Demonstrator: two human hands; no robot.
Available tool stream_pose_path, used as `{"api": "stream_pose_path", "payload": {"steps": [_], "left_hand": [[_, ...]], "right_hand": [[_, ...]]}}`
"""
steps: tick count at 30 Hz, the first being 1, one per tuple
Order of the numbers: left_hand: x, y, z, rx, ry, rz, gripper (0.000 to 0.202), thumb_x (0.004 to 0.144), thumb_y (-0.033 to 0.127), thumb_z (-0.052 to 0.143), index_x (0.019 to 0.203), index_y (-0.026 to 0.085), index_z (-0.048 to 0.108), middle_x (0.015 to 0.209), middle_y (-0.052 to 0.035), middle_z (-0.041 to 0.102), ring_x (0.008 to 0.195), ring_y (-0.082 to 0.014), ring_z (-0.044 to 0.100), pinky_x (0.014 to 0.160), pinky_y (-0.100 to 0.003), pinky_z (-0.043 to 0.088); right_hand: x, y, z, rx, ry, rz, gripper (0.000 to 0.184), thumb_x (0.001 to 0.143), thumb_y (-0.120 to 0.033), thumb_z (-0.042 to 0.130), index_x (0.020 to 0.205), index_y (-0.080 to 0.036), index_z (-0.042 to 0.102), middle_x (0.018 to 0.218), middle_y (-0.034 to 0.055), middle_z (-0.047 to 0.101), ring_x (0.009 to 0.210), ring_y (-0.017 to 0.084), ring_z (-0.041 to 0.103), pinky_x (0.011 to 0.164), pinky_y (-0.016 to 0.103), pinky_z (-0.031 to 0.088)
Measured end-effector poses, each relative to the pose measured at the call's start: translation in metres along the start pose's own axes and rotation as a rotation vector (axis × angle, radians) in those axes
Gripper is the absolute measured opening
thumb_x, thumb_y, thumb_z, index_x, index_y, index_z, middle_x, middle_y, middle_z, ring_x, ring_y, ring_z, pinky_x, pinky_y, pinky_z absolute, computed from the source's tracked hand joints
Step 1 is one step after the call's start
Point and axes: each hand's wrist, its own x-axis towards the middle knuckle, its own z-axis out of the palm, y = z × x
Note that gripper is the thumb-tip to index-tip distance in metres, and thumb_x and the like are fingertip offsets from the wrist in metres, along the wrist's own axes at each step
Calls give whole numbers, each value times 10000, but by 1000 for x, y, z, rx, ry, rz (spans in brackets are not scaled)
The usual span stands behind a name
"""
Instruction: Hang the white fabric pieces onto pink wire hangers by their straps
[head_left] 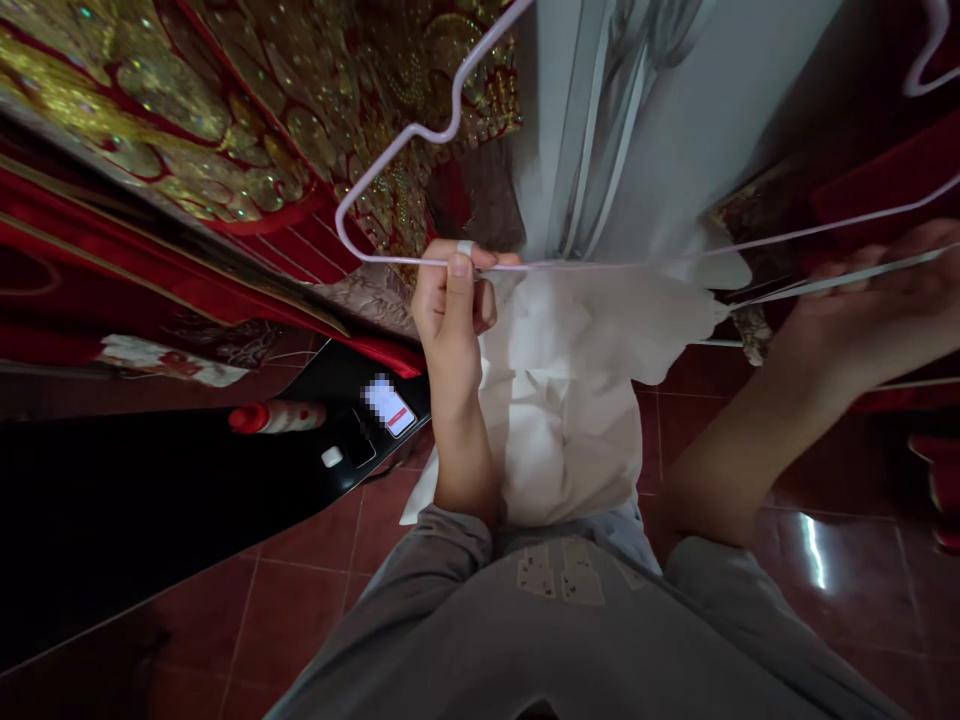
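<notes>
A pale lilac wire hanger (397,150) hangs in front of me, its bottom bar running across the view. My left hand (450,300) is closed around that bar near its left bend, thumb up. A white garment (570,370) droops from the bar between my hands and falls toward my grey top. My right hand (877,300), blurred at the right edge, is closed on thin white rods (832,283) that look like hanger bars, beside the garment's right side.
Red and gold embroidered cloth (225,110) hangs at upper left. A black surface (112,500) at left carries a red-capped bottle (277,416) and a phone (390,408). A grey-white panel (675,100) rises ahead. Red floor tiles (825,560) lie below. Another hanger hook (930,60) shows top right.
</notes>
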Motion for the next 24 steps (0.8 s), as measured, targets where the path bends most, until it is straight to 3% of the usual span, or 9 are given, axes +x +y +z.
{"api": "stream_pose_path", "payload": {"steps": [3,5,8,10,14,18,21,24], "left_hand": [[-1,-2,2,59,16,-45,485,983,718,764,911,244,687,908,-46,800,462,-81,278,468,-310,192],[-1,-4,4,100,25,-67,542,936,787,763,892,254,681,916,-50,799,464,-90,287,465,-314,205],[-2,-9,8,72,29,-75,548,927,803,762,892,262,679,929,-45,794,465,-96,281,459,-308,203],[-2,-11,11,67,33,-78,548,932,800,757,896,258,680,943,-44,791,467,-90,271,460,-299,200],[-6,-8,11,71,39,-61,438,967,696,783,957,264,713,981,-51,808,478,-93,276,470,-309,225],[-8,-7,-8,215,140,26,387,962,639,809,1185,339,710,1119,-22,817,515,-110,385,485,-327,281],[-7,-13,-29,295,230,168,196,1072,413,716,1257,348,717,1198,0,812,575,-94,471,519,-320,276],[-5,-19,-44,362,315,328,196,1135,236,599,1199,286,778,1149,-8,807,725,-106,631,568,-313,313]], "right_hand": [[-15,26,-5,12,-23,-153,446,1044,-94,409,805,-240,755,935,-38,770,590,9,600,548,134,484],[-31,41,-2,-102,-194,-127,353,915,11,536,847,-239,776,828,-43,757,560,36,596,550,157,485],[-62,57,6,-136,-584,-75,183,885,-124,723,971,-256,817,943,-7,810,674,98,687,682,262,588],[-79,62,9,-90,-737,-73,69,932,-287,752,977,-311,798,933,-12,801,707,136,679,760,341,614],[-89,67,9,-41,-688,-111,73,938,-407,755,892,-352,738,813,-18,740,710,170,609,735,385,574],[-73,68,5,-114,-679,-112,155,883,-492,816,881,-370,720,814,-9,712,761,182,612,720,384,572],[-61,68,4,-138,-678,-107,206,863,-527,826,882,-362,706,813,-14,702,777,178,613,708,368,565],[-55,69,4,-159,-705,-96,227,870,-539,836,883,-361,694,814,-17,709,736,161,566,664,347,520]]}}
